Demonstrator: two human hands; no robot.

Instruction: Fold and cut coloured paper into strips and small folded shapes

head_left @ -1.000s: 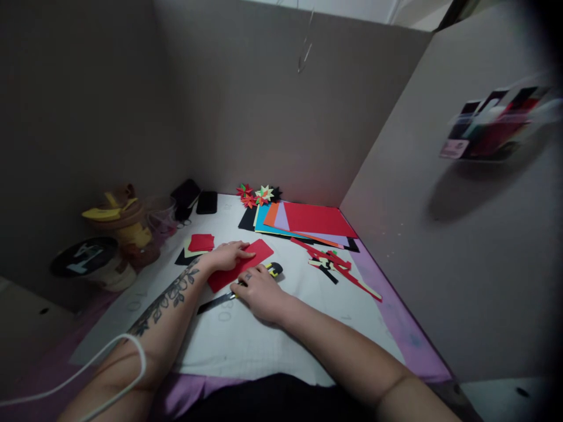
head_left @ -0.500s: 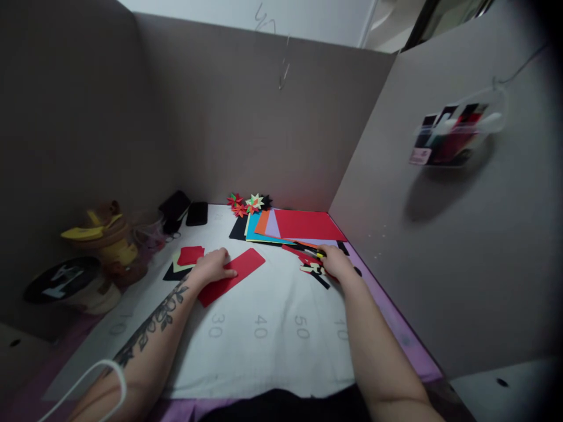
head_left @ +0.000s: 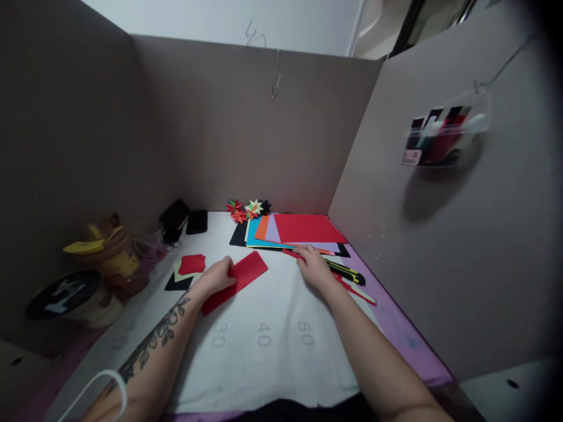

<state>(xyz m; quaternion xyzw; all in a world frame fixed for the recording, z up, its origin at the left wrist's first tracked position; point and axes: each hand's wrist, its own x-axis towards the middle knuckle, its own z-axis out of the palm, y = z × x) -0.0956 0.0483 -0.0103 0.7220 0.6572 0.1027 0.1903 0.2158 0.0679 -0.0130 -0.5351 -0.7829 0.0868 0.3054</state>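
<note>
My left hand [head_left: 219, 275] is closed on a long red paper strip [head_left: 249, 271], which lies slanted on the white cloth. My right hand [head_left: 311, 265] lies over the paper scraps right of centre, its fingers near the end of a thin red scrap [head_left: 291, 253]; what is under the palm is hidden. Just right of that hand is a black and yellow cutter [head_left: 347, 272], with red and pale scraps [head_left: 359, 292] beside it. Small red squares [head_left: 192, 264] rest on pale and black ones, left of my left hand.
Coloured sheets [head_left: 310, 227] and folded paper stars [head_left: 254, 208] lie at the back. Pots [head_left: 108, 252], a lidded tub [head_left: 70, 296] and a black phone [head_left: 197, 222] stand or lie at the left. Grey panels [head_left: 246, 129] enclose the table.
My right hand has moved left off the cutter, which now lies in view. The scraps have shifted right. My left hand stays at the red strip. The view has tilted slightly.
</note>
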